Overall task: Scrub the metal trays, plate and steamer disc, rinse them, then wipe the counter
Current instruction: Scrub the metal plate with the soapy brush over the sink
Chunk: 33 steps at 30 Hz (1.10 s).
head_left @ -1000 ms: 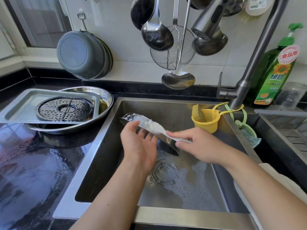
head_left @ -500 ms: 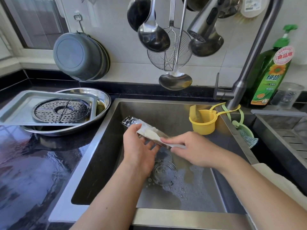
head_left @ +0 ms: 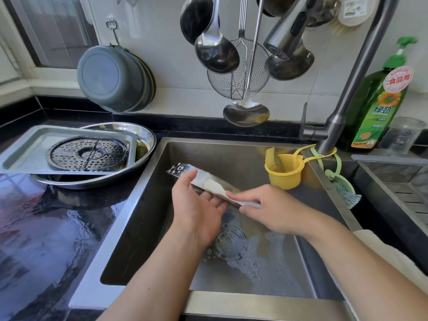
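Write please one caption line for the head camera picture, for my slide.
Over the sink, left hand holds a soapy metal tray while right hand scrubs it with a white cloth.

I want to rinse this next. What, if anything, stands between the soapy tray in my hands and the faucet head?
Nothing visible does. The soapy tray, gripped by the left hand and right hand, sits over the sink; open space separates it from the faucet head above.

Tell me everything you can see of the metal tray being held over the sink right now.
The metal tray is shiny steel, seen nearly edge-on, tilted with its far-left corner raised above the sink. White suds speckle that corner and smear along its upper face. The left hand supports it from beneath, fingers under its edge; the right hand presses a white cloth against it. Its underside is hidden.
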Each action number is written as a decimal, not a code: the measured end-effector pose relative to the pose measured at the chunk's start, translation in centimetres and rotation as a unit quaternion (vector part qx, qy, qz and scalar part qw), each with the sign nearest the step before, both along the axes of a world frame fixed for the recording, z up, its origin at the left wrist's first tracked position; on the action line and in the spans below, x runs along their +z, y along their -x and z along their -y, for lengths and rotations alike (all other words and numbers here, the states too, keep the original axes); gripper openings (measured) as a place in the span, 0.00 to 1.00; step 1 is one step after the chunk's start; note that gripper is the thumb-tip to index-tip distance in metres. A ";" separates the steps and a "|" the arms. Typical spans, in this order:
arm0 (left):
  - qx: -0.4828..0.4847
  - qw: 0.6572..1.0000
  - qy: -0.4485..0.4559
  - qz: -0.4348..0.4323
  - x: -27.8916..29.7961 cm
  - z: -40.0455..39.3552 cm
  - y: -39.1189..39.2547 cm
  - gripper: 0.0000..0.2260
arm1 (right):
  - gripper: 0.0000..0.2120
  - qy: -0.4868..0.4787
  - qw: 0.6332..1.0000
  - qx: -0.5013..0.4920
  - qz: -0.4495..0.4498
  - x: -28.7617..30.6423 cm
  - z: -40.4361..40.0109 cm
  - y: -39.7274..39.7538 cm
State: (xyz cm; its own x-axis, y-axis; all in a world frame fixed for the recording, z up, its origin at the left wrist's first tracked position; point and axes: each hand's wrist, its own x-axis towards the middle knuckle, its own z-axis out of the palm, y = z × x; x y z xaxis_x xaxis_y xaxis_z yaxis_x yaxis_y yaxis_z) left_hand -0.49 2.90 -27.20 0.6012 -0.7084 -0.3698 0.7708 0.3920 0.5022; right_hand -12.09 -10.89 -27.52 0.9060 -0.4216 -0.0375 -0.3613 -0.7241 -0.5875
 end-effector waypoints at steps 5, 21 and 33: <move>-0.025 0.997 -0.050 0.054 0.3 0.0 0.4 0.10 | 0.20 0.025 0.998 -0.060 -0.012 -0.4 1.7 0.3; 0.005 0.994 -0.077 0.084 0.1 0.1 0.1 0.17 | 0.19 -0.020 0.999 -0.008 0.048 0.0 0.2 0.1; 0.047 0.999 0.005 -0.004 0.0 -0.2 -0.6 0.21 | 0.22 -0.010 1.000 -0.027 0.013 1.0 0.2 1.5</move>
State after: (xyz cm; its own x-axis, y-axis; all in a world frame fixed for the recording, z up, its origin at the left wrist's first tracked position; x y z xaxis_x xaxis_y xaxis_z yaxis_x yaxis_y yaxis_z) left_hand 0.15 3.11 -27.19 0.6618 -0.6535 -0.3673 0.7346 0.4676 0.4917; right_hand -13.60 -11.12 -26.53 0.8828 -0.4691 -0.0233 -0.3838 -0.6918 -0.6117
